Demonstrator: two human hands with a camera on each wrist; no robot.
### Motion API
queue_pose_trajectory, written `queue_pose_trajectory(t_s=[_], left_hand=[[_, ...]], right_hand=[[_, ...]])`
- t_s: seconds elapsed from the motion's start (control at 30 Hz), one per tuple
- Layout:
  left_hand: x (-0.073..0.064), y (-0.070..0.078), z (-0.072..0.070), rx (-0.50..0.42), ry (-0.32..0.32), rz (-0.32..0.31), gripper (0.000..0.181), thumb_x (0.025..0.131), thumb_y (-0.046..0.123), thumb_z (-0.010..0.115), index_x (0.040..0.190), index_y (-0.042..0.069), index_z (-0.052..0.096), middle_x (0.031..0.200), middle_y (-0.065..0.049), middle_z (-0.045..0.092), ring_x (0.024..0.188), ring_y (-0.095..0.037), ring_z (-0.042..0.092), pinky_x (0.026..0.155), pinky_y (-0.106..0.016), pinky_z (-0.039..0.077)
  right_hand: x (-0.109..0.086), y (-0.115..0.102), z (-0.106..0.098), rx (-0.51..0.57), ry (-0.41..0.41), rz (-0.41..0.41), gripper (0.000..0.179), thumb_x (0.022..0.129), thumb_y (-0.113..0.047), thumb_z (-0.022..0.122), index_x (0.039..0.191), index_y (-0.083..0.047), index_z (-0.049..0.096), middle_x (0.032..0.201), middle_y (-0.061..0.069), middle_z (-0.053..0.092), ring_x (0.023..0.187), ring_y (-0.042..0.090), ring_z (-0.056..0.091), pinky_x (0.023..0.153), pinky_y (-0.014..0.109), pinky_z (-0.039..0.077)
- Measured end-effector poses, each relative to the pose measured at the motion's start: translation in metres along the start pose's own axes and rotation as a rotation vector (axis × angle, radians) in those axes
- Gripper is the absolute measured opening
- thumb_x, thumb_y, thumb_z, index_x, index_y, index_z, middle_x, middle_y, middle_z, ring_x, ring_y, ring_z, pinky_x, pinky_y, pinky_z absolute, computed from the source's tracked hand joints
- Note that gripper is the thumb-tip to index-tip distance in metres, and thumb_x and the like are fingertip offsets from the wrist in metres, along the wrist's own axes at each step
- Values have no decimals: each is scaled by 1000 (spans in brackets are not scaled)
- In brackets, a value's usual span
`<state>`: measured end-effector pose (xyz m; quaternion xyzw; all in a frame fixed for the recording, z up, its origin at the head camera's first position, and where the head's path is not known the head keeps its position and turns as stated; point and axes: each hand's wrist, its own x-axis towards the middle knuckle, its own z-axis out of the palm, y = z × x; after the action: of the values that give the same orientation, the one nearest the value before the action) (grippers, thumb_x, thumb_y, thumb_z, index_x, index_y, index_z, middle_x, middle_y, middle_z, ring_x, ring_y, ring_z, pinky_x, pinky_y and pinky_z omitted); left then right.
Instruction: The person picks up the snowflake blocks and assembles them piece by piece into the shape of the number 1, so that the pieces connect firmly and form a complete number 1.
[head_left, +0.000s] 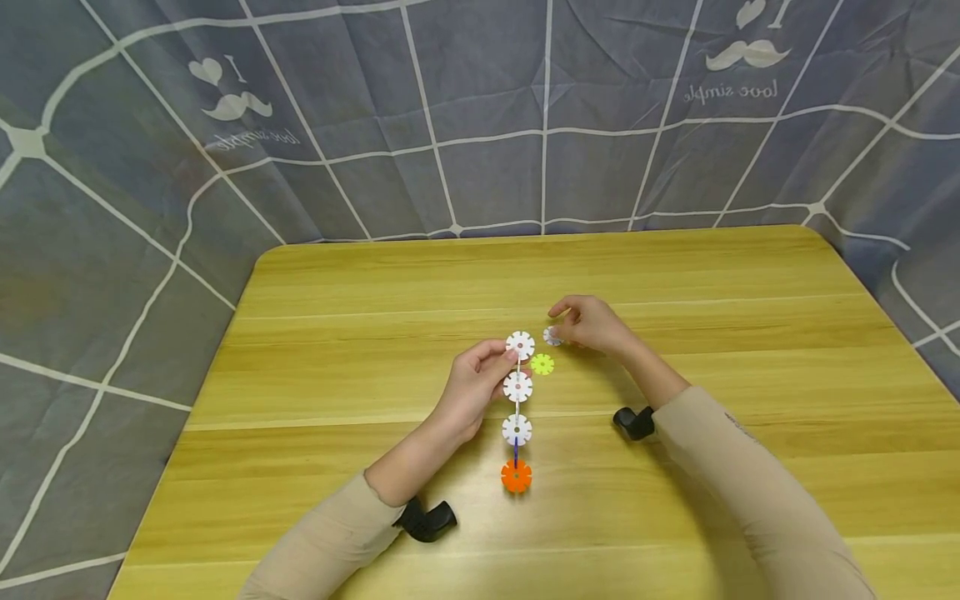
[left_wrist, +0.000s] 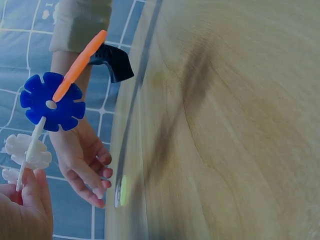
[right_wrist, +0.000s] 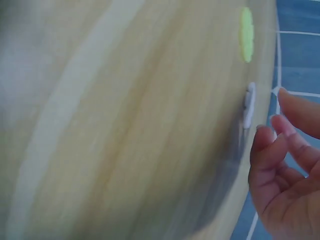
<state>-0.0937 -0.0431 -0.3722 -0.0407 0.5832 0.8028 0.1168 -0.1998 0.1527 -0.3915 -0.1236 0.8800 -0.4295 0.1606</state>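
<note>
My left hand [head_left: 471,387] pinches a chain of interlocking notched discs near its far end. White discs [head_left: 517,430] make up most of the chain. A blue disc [left_wrist: 37,102], seen edge-on from the head, links them to an orange disc [head_left: 516,477] at the near end. The chain is raised above the table in the left wrist view. My right hand [head_left: 592,325] hovers with loosely bent fingers beside a pale white disc [right_wrist: 249,105]. That disc lies flat on the wood, and a gap shows between it and the fingertips in the right wrist view.
A yellow-green disc [head_left: 543,364] lies on the wooden table [head_left: 360,292] between the hands. Black curved pieces [head_left: 427,522] sit at both wrists by the cuffs. Grey-blue cloth [head_left: 487,100] with white lines hangs behind the table's far edge.
</note>
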Motion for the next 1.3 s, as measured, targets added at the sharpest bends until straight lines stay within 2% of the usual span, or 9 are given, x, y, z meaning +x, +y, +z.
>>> queue_pose_trajectory(t_s=[0.13,0.27,0.47,0.7,0.83,1.0,1.1,1.3], left_hand=[[0,0,-1,-3,9,-1,20,94,-1,51,110,-12,55,93,-11,67,73,-11,65,63,-19,54],[1,0,-2,-1,20,-8,21,94,0,52,110,-12,56,93,-9,67,73,-10,65,62,-18,53],[1,1,-2,8,18,-4,21,94,0,52,112,-11,55,95,-11,66,75,-10,65,63,-18,53],[0,1,-2,4,19,-4,22,94,-1,51,113,-11,55,95,-9,66,75,-10,65,64,-18,54],[0,1,-2,8,24,-1,22,93,-1,52,112,-11,55,94,-8,66,75,-10,64,63,-18,53],[0,1,-2,15,25,0,22,93,0,52,113,-11,56,95,-9,66,76,-10,65,64,-19,54],[0,1,-1,12,25,1,23,93,0,52,113,-11,56,95,-10,66,77,-12,65,64,-19,54],[0,2,0,-6,21,11,22,93,-3,51,112,-13,55,103,-27,62,80,-18,67,65,-20,54]], right_hand=[[6,2,3,-120,-13,19,34,79,-12,75,106,2,59,63,4,48,54,14,42,50,25,35],[9,2,6,-205,-8,45,34,77,-16,77,101,0,58,63,4,47,58,16,42,55,27,34],[10,0,6,-234,-10,85,29,77,-17,77,93,0,59,68,5,47,63,18,43,58,28,36],[9,-2,5,-224,-22,102,31,77,-15,78,93,1,57,73,6,47,68,19,43,62,28,36],[9,-2,6,-170,-22,100,29,77,-10,76,94,2,55,71,6,47,64,17,45,58,26,38],[8,-1,5,49,-39,151,22,84,1,66,103,6,57,68,5,47,55,13,49,51,20,44],[6,-3,5,158,-41,153,23,87,4,61,109,9,58,70,6,48,57,12,51,52,19,47],[2,-14,4,228,-41,77,21,91,2,56,110,9,59,74,8,51,59,13,52,53,20,48]])
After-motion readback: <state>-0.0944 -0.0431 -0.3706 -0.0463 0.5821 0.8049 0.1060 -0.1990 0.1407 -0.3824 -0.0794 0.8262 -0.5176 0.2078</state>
